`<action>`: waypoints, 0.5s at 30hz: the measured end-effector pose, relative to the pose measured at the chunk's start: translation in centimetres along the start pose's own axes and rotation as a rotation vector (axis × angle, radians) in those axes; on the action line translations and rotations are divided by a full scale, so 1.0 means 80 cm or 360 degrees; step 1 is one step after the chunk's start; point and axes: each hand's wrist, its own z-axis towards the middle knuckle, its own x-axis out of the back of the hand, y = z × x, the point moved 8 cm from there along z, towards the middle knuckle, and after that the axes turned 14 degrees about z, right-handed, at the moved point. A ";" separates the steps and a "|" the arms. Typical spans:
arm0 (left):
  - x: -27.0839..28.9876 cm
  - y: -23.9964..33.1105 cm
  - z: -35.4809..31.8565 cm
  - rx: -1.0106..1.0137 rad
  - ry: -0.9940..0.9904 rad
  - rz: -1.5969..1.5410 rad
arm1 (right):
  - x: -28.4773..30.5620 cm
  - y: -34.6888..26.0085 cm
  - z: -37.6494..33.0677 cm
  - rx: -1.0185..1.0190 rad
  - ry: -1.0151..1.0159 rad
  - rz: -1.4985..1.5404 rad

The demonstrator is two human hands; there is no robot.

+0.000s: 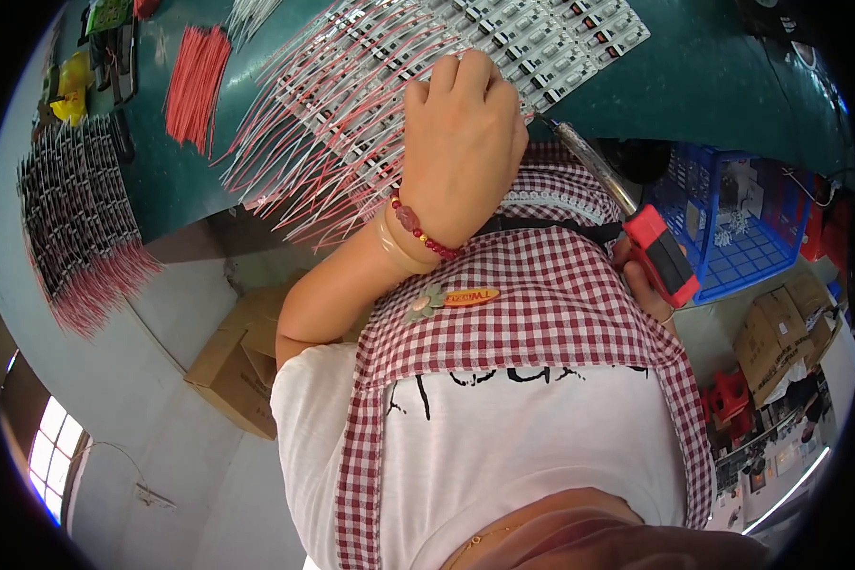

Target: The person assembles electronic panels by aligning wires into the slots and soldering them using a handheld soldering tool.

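My left hand (465,133), with a beaded bracelet, is bent over the near edge of a panel of small circuit boards (551,43). Its fingers are curled and pressed together; what they grip is hidden beneath the hand. Many thin red and white wires (299,123) fan out from the panel's left part. My right hand (644,285) is wrapped round the red and black handle of a soldering iron (651,247), partly hidden behind it. The iron's metal shaft slants up and left, its tip close beside my left thumb at the panel's edge.
On the green tabletop (712,95) lie a bundle of red wires (197,85) and some white wires (253,17). Wired boards (76,199) hang over the left edge. A blue plastic basket (741,256) stands at right. Cardboard boxes (233,361) sit below the table.
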 end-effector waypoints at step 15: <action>-0.007 -0.004 0.003 0.0076 -0.0049 0.0167 | -0.001 0.025 -0.022 -0.0406 0.0132 0.0882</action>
